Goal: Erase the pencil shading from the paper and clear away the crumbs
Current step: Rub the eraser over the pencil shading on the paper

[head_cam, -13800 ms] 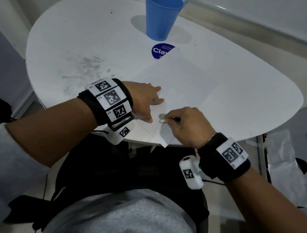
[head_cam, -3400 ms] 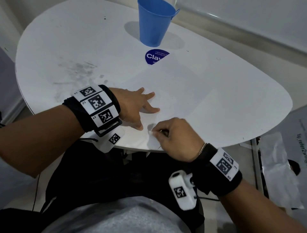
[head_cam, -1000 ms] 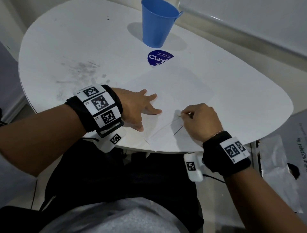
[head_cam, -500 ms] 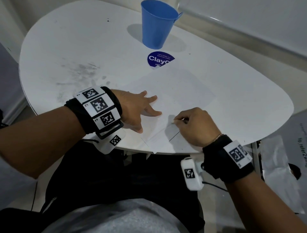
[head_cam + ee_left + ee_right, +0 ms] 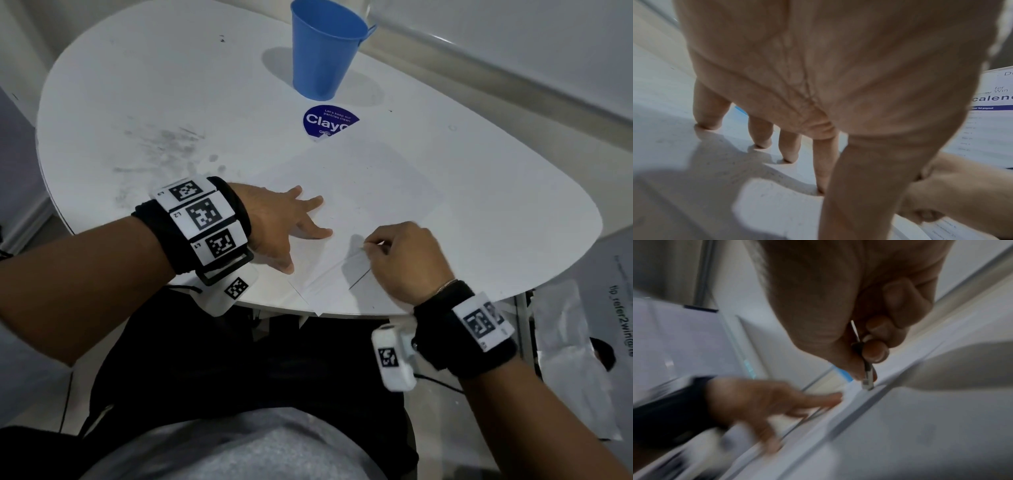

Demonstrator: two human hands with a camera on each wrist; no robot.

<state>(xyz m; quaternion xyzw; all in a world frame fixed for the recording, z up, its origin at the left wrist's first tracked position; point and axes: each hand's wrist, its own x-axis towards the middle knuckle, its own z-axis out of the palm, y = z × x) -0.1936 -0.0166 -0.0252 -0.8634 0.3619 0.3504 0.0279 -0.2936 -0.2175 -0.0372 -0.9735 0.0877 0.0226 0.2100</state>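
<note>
White paper (image 5: 359,192) pinned by flat L hand (image 5: 284,222); R hand (image 5: 404,260) fingers pinch eraser (image 5: 867,379), mid-rub. Next: brush crumbs off.

Blue cup (image 5: 325,51) – white paper (image 5: 359,192) (table (image 5: 171,85) too)

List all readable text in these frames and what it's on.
"Clay", cut off; above it "Let's keep our pantries clean": blue sticker on the table.
"tip_refer2win@", cut off: sheet on the floor.
"calen", cut off; "Win": printed page, left wrist view; smaller lines blurred.
Wristband labels: too small to read.
</note>
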